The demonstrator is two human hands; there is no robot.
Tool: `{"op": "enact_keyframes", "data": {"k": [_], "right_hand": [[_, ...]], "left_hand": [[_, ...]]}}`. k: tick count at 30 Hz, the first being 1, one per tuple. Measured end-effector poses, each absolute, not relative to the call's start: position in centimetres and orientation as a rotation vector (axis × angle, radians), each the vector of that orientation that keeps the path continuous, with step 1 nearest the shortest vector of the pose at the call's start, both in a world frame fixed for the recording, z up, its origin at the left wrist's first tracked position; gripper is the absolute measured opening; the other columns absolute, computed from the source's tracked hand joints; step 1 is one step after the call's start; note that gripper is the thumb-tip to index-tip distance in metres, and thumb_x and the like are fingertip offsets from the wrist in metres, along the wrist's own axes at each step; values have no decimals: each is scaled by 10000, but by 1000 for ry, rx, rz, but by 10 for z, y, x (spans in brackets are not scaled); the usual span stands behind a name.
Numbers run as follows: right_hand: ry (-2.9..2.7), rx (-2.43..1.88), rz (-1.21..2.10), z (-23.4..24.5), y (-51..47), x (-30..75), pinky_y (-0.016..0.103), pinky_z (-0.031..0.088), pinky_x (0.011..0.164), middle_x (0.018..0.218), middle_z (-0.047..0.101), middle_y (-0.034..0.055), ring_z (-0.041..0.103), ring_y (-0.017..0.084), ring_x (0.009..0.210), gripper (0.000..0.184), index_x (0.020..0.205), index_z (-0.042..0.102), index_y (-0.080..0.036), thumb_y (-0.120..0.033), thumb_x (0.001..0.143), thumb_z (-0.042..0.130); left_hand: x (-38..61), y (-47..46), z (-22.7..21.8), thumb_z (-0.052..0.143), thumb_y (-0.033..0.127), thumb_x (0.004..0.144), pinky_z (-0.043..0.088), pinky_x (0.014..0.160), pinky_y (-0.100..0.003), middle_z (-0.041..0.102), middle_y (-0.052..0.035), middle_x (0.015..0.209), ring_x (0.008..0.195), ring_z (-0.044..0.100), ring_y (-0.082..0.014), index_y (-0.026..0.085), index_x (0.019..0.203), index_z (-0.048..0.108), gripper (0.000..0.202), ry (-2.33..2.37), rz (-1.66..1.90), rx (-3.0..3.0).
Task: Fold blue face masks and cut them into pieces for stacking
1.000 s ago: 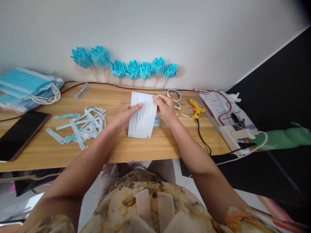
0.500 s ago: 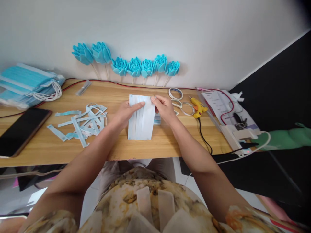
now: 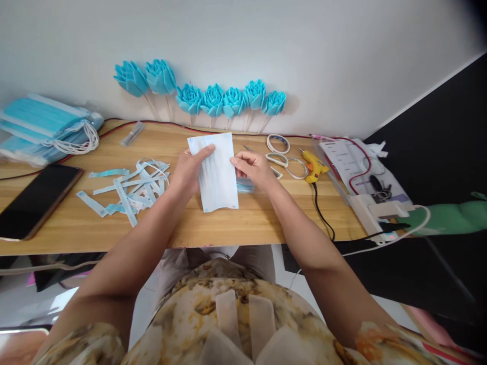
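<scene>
Your pleated mask panel (image 3: 218, 175) leans its far end farther left than in the earlier frame; it lies left of the yellow glue gun (image 3: 315, 167), long axis running away from you. Your left hand (image 3: 188, 170) clamps its left edge, thumb on top. Your right hand (image 3: 254, 167), nearer the gun, is half curled, fingertips (image 3: 232, 161) at the panel's right edge; whether they pinch, I cannot tell.

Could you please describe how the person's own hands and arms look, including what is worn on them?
The left hand and right hand wear no gloves. The wrists show no watch or bracelet. Short, loose sleeves carry cream, orange-yellow and grey-brown blotches. Some fingers are hidden.
</scene>
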State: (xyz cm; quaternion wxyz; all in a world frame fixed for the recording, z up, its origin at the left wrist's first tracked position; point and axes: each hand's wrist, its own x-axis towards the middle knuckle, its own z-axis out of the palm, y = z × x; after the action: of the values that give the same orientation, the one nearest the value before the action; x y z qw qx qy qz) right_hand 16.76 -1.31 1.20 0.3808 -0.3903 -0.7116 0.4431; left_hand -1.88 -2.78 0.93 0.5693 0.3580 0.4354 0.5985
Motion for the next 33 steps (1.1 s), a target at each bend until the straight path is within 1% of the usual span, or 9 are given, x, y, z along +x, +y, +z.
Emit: {"op": "enact_keyframes", "data": {"k": [2,5,9,12,18,23,25,28,33], "right_hand": [[-1817,-973,1154,13,-14,168,231,343,519,563,580,-41,453,72,496,446,676,593,-194,-576,904,618],[-1868,-954,1194,14,-15,168,236,335,524,554,550,-40,463,75,509,500,624,558,-190,-588,925,576],[-1991,-1007,1197,16,-16,168,241,236,499,496,425,-72,356,60,485,508,572,465,-192,-554,892,623],[-2021,-1029,1170,16,-15,169,242,202,499,482,398,-82,326,57,475,484,579,453,-193,-524,892,616],[-2037,-1022,1182,15,-13,170,243,236,496,471,440,-72,358,67,469,513,557,451,-199,-561,881,616],[-1944,-961,1136,14,-11,171,256,353,570,547,538,-37,483,100,543,554,605,523,-198,-641,937,521],[-1899,-933,1143,13,-10,172,256,372,584,580,555,-33,502,103,561,553,640,540,-200,-675,921,530],[-1837,-930,1176,10,-9,172,252,368,567,576,533,-37,496,102,556,554,657,527,-202,-706,883,568],[-1694,-1002,1118,4,-6,170,252,326,529,558,435,-54,434,92,528,519,651,497,-207,-667,856,623]], "left_hand": [[-21,-26,9,843,475,631,610,787,-349,768,-74,836,907,750,-291,176,876,653,431,1022,1434,817],[-24,-24,10,849,471,624,612,814,-343,782,-74,887,954,748,-290,181,917,657,455,1024,1472,786],[-27,-20,11,853,485,602,613,839,-352,789,-80,931,1001,743,-295,191,925,658,478,1050,1520,768],[-30,-18,11,855,479,599,613,867,-360,787,-70,911,995,750,-286,194,916,661,469,1037,1568,751],[-32,-15,11,854,489,618,614,857,-346,792,-68,905,996,751,-288,193,913,670,456,1016,1570,767],[-25,-22,10,896,477,582,615,798,-342,798,-84,919,959,754,-298,172,896,692,483,1009,1466,771],[-20,-27,10,895,487,591,610,784,-351,797,-91,919,942,754,-302,168,895,700,482,1011,1390,817],[-14,-33,9,889,500,613,600,785,-367,791,-94,893,914,751,-301,167,890,707,471,1015,1293,880],[-12,-34,4,878,499,652,585,807,-377,780,-98,879,893,747,-294,147,938,727,478,988,1241,934]]}}
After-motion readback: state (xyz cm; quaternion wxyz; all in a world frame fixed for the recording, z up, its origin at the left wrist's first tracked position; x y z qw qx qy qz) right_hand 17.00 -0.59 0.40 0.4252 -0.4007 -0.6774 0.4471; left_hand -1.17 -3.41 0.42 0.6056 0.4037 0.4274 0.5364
